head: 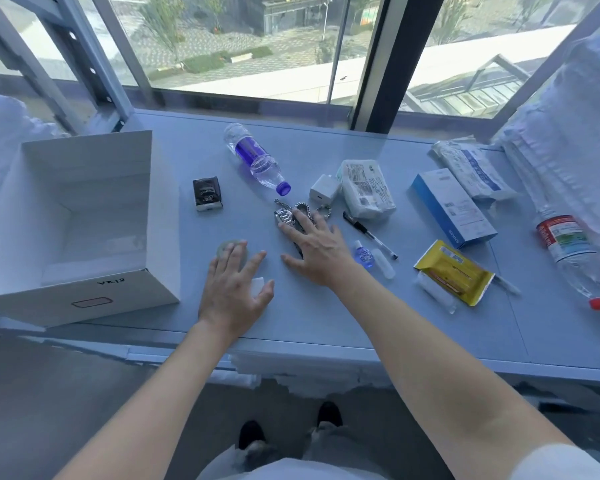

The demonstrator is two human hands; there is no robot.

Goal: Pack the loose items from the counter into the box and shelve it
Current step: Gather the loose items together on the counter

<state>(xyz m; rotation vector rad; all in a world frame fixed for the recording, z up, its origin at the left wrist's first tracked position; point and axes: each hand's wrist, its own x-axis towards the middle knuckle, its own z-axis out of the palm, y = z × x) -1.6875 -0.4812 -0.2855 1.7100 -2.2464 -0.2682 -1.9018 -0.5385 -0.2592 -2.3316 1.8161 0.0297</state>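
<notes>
White cardboard forms the open box [84, 216] at nine o'clock on our counter [326, 317], its flaps up and its inside bare. Going right, a small dark packet [207, 194] lies flat near the box's far corner. Our left hand [234, 289] lies at six o'clock with its fingers spread and straight; its fingertips lie over a pale round disc [226, 247], and a small white piece [258, 284] shows under its thumb side. At twelve o'clock a clear bottle with a purple label [253, 159] lies on its side, cap pointing toward us. Our right hand [314, 249] sits in the middle, fingers spread flat, the fingertips touching a silver metal watch [285, 216] and covering a dark object we cannot make out. Just beyond the watch are a white charger [323, 188] and a tissue pack [366, 188]. Toward three o'clock come a black pen [369, 234], a small blue dropper bottle [365, 254], a blue and white carton [452, 207], a yellow wipes pack [452, 271], a white plastic pouch [471, 173], and a red-capped bottle [572, 258] lying on its side at the far right edge.
</notes>
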